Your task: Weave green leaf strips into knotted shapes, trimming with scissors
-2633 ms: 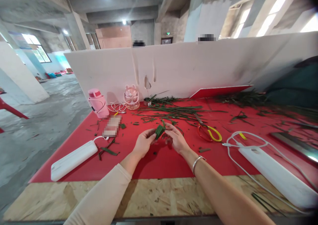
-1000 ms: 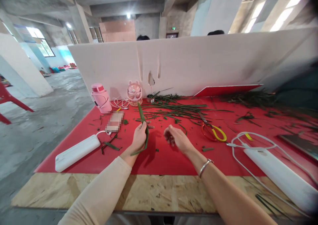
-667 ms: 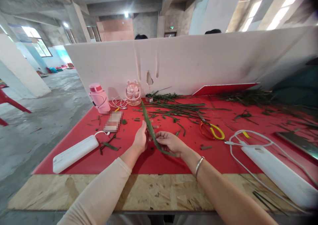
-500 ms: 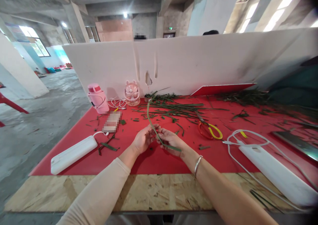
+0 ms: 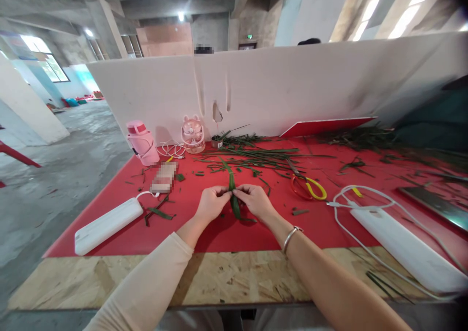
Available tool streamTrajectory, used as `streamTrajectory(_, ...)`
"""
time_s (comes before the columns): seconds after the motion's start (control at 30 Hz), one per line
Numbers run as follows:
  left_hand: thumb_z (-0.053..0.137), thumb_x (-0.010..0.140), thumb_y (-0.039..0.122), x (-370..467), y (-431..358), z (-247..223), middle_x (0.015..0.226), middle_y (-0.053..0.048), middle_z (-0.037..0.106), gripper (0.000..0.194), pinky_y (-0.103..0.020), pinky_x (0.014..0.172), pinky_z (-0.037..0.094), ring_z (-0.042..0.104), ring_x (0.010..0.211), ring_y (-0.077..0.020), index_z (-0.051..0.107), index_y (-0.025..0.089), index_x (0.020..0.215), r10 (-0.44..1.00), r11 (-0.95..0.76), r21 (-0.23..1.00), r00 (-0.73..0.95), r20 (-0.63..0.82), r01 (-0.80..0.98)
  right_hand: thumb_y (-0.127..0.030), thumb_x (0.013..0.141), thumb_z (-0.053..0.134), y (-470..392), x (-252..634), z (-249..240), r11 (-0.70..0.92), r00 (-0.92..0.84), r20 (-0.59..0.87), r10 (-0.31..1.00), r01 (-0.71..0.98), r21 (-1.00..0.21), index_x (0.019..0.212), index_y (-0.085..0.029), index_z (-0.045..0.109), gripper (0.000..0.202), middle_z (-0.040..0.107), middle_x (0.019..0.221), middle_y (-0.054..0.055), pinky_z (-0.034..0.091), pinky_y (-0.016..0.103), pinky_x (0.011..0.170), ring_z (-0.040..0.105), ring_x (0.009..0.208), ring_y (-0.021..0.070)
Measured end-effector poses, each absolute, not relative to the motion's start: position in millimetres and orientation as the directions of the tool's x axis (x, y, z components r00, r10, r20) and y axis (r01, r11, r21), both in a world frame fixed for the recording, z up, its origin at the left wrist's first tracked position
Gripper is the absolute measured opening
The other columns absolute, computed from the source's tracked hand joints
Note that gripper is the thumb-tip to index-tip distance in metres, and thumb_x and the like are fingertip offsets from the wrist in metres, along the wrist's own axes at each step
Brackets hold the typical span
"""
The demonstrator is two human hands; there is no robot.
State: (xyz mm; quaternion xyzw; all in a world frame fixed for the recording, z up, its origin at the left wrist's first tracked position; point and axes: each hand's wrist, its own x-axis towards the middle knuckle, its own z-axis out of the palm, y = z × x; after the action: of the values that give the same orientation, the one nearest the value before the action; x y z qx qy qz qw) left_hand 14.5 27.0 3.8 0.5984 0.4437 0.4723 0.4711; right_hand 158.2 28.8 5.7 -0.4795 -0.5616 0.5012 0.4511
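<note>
Both my hands meet over the red table covering, pinching one long green leaf blade (image 5: pixel 236 208) between thumbs and fingertips. My left hand (image 5: pixel 213 204) grips its left edge, and my right hand (image 5: pixel 253 200), below a silver bangle (image 5: pixel 289 237), grips the right edge at about the same height. The blade runs away from me above the fingers, and its lower end bends to the right. Beyond the hands lies a pile of cut green leaf strips (image 5: pixel 256 156). To the right of it are scissors (image 5: pixel 314 188) with red and yellow handles.
A pink bottle (image 5: pixel 142 143) and a clear pink jug (image 5: pixel 193 135) stand at the back left. White power strips (image 5: pixel 109 226) lie on both sides, with a looping cable (image 5: pixel 338 223) at right. A white panel (image 5: pixel 256 87) closes the back. A dark phone-like device (image 5: pixel 435 206) lies far right.
The leaf blade has turned from a narrow curved strip to show its broader face, standing straighter. My fingertips have drawn together on it, both hands now pinching at its middle.
</note>
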Motion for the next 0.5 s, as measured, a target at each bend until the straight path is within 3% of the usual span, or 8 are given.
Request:
streamTrajectory(0.23, 0.055, 0.071, 0.034, 19.3, 20.3, 4.8, 0.055, 0.001, 0.055, 0.025, -0.02, 0.051, 0.034, 0.045, 0.053, -0.0102, 0.067, 0.012, 0.071, 0.976, -0.219, 0.945, 0.076, 0.206, 0.242, -0.03, 0.069, 0.055, 27.2, 161.8, 8.6, 0.271, -0.076, 0.262, 0.962, 0.364, -0.891, 0.065, -0.015, 0.063, 0.017, 0.056, 0.056, -0.001, 0.036, 0.022, 0.051, 0.046, 0.053, 0.0107)
streamTrajectory(0.5, 0.055, 0.068, 0.032, 20.1, 16.7, 9.6, 0.048, 0.003, 0.047, 0.023, -0.02, 0.047, 0.028, 0.038, 0.048, -0.0084, 0.063, 0.013, 0.058, 0.975, -0.221, 0.925, 0.063, 0.212, 0.31, -0.031, 0.069, 0.053, 27.5, 161.5, 9.0, 0.209, -0.126, 0.174, 0.977, 0.381, -0.901, 0.064, -0.015, 0.059, 0.018, 0.049, 0.05, -0.004, 0.031, 0.021, 0.044, 0.04, 0.046, 0.0089)
